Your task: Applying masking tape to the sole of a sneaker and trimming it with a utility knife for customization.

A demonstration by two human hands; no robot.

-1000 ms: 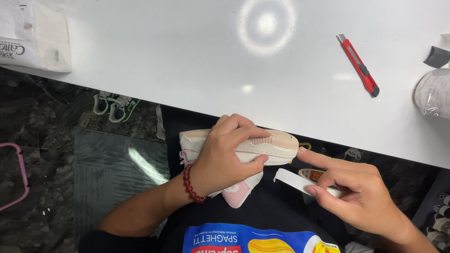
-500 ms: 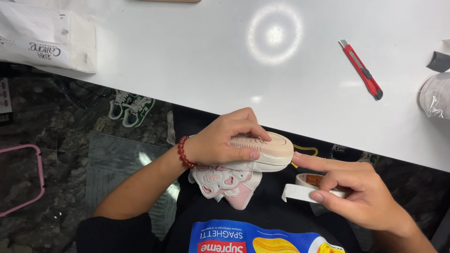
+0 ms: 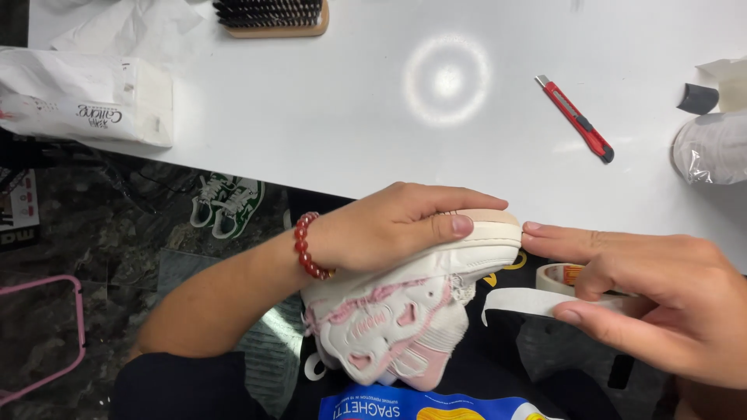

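Observation:
My left hand point(image 3: 393, 225) grips a white and pink sneaker point(image 3: 405, 307) by its sole, holding it on its side over my lap at the edge of the white table point(image 3: 350, 117). A red bead bracelet point(image 3: 307, 246) circles that wrist. My right hand point(image 3: 654, 299) holds a roll of pale masking tape point(image 3: 562, 278), with a loose strip of tape point(image 3: 521, 299) pulled out toward the shoe. Its index fingertip touches the heel end of the sole.
On the table lie a red utility knife point(image 3: 577, 119), a brush point(image 3: 271, 17) at the far edge, a white packet point(image 3: 85, 101) at left and a plastic-wrapped object point(image 3: 712, 148) at right. A green and white pair of sneakers point(image 3: 226, 206) sits on the dark floor, beside a pink frame point(image 3: 47, 334).
The sneaker has been turned from sole-up onto its side, so its pink upper shows. My right hand has come up to the heel with the tape strip.

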